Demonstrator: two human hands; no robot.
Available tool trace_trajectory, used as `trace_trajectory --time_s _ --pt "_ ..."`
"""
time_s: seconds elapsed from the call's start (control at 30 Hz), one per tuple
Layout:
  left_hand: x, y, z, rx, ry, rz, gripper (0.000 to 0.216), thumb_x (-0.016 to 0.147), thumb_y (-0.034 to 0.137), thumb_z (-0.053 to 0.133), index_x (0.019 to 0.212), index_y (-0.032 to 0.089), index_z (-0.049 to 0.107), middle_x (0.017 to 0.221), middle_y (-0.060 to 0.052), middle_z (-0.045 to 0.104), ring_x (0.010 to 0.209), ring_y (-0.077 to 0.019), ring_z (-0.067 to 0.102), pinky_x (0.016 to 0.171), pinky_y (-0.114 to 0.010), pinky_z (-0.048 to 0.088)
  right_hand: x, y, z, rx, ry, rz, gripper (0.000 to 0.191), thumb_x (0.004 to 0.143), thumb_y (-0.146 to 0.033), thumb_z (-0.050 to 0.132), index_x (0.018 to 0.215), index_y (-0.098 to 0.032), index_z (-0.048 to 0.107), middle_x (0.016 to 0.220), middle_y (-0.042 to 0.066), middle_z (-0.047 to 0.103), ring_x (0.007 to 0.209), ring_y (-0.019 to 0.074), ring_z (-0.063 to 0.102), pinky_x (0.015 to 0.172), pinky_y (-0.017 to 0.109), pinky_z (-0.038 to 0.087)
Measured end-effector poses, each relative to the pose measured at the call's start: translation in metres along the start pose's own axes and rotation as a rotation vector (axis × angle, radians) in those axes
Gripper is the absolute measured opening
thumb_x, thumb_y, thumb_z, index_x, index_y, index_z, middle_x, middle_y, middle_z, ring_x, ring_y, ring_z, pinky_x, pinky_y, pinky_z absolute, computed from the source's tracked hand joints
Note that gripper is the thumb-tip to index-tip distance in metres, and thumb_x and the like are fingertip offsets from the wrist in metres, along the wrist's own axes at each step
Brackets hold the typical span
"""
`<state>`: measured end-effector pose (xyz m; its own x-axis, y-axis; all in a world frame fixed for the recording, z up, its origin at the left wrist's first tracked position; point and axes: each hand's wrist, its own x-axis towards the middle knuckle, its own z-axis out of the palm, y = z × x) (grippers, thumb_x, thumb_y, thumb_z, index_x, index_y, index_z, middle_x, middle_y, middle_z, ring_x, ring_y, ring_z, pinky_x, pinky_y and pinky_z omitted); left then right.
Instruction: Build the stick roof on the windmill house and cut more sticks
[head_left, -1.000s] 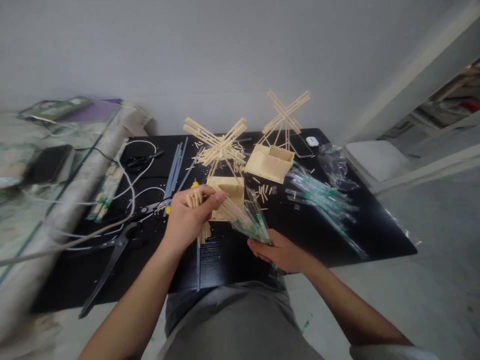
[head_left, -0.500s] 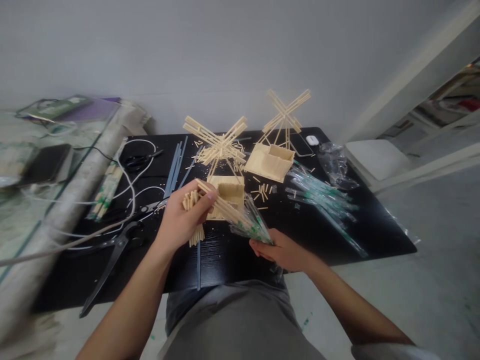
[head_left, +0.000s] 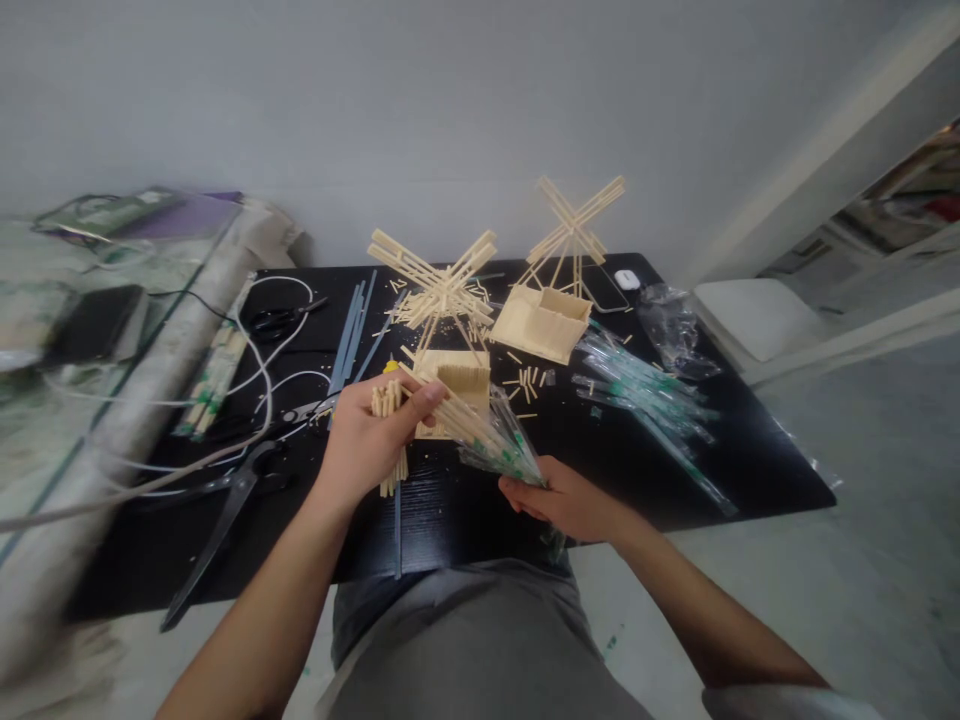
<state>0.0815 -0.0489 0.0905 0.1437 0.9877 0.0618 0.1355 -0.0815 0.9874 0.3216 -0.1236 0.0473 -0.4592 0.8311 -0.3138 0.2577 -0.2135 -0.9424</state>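
My left hand (head_left: 375, 435) is closed around a bundle of pale wooden chopsticks (head_left: 390, 475). Its thumb and fingers also pinch a few more chopsticks (head_left: 459, 415) that slant down to the right into clear plastic wrappers (head_left: 510, 455) with green print. The wrappers' lower end sits in the closed fingers of my right hand (head_left: 566, 498). Just behind my hands stands a stick-built windmill model (head_left: 444, 290) with crossed blades and a boxy base. A second windmill model (head_left: 551, 322) is farther back to the right.
More green-printed wrappers (head_left: 645, 385) lie at the right of the black table (head_left: 675, 490). Pliers (head_left: 236, 495), scissors (head_left: 274, 322), white cables (head_left: 266, 390) and wrapped chopsticks (head_left: 214, 385) are at the left. Blue-grey strips (head_left: 351, 335) and cut stick pieces (head_left: 527, 382) are scattered about.
My left thumb and fingers have shifted slightly to the right and down along the pinched chopsticks. A bit of yellow now shows behind that hand. My right hand stays nearly still.
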Motion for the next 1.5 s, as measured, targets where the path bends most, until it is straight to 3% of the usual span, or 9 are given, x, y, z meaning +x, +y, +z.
trace_trajectory --time_s 0.4,0.7,1.1,1.5 --pt "0.000 0.001 -0.003 -0.036 0.026 0.000 0.036 0.083 0.050 0.083 0.072 0.016 0.077 0.056 -0.002 0.062 0.048 -0.0080 0.044 0.047 -0.021 0.031 -0.005 0.000 -0.008 -0.039 -0.012 0.012 0.049 0.099 -0.061 0.057 0.071 -0.020 0.056 0.057 -0.006 0.043 0.053 0.0096 0.037 0.053 0.025 0.028" --pt "0.001 0.002 -0.006 -0.080 0.041 -0.033 0.033 0.081 0.048 0.085 0.078 0.017 0.078 0.052 0.003 0.051 0.046 -0.0072 0.039 0.045 -0.021 0.027 -0.007 0.001 -0.008 -0.072 0.030 0.006 0.049 0.099 -0.061 0.056 0.071 -0.020 0.056 0.057 -0.006 0.043 0.054 0.0104 0.037 0.055 0.026 0.029" --pt "0.003 0.000 -0.011 0.006 0.024 -0.074 0.031 0.074 0.044 0.090 0.079 0.017 0.075 0.054 0.002 0.059 0.047 -0.0086 0.048 0.045 -0.020 0.034 -0.007 0.000 -0.010 -0.124 0.055 0.020 0.048 0.099 -0.061 0.054 0.072 -0.021 0.056 0.060 -0.005 0.045 0.056 0.0114 0.039 0.055 0.026 0.030" --pt "0.002 -0.002 -0.012 0.013 0.057 -0.025 0.028 0.075 0.041 0.090 0.074 0.018 0.075 0.054 0.003 0.061 0.047 -0.0067 0.047 0.045 -0.019 0.034 -0.008 0.002 -0.013 -0.116 0.002 0.023 0.047 0.099 -0.059 0.054 0.072 -0.021 0.055 0.062 -0.004 0.047 0.057 0.0112 0.040 0.055 0.026 0.031"
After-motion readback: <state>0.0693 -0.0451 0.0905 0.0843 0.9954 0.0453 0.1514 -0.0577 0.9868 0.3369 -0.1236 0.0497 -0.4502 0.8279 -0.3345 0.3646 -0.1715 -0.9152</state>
